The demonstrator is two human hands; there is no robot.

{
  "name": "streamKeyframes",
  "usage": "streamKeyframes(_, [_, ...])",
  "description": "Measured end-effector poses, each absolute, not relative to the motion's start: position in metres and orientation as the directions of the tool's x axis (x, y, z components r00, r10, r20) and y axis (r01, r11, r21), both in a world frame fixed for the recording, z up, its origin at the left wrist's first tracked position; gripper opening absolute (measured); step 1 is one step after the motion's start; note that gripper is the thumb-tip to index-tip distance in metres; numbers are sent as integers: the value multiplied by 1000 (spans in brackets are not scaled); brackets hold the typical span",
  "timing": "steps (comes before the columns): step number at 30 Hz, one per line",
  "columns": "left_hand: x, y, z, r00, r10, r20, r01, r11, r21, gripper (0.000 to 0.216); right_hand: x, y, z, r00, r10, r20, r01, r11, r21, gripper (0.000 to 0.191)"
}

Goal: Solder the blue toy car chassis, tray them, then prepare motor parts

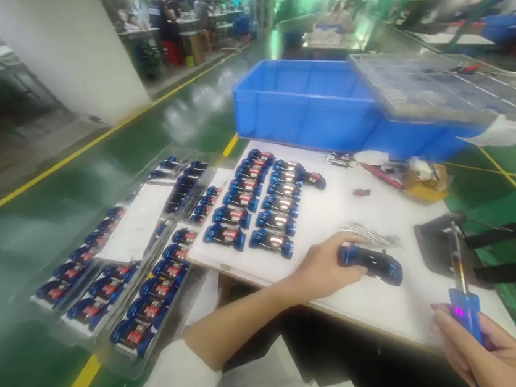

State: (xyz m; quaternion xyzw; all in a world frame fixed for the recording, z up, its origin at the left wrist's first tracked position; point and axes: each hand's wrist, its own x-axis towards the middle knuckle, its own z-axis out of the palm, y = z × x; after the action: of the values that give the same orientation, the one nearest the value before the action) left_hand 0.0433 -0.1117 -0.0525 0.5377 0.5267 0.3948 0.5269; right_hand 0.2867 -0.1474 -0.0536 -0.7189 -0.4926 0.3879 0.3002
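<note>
My left hand (323,265) is closed on a blue toy car body (372,262) lying on the white table (382,303). My right hand (486,355) grips a blue tool (464,310) with a lit pink light and a thin metal tip pointing upward, held near the table's front right corner. Two rows of several blue toy cars (260,209) lie on the table to the left of my left hand. A small heap of thin metal parts (369,233) lies just beyond the car I hold.
Clear plastic trays (123,277) filled with blue cars hang off the table's left side. A big blue bin (308,104) stands at the back, with a clear tray (418,85) on it. A black fixture (441,244) sits at right. Green floor with yellow lines surrounds.
</note>
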Motion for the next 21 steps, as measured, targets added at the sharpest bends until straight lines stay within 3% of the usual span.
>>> streamKeyframes(5, [55,-105,-72,157,968,-194,22,193,981,56,278,-152,-33,294,895,-336,492,-443,-749,47])
streamKeyframes(14, [55,-92,-97,143,970,-196,-137,215,967,61,295,-150,-48,233,959,-160,586,-270,-764,31])
streamKeyframes(21, [58,-91,-84,130,970,-207,-227,232,946,58,305,-160,-50,198,968,-158,653,-250,-715,38])
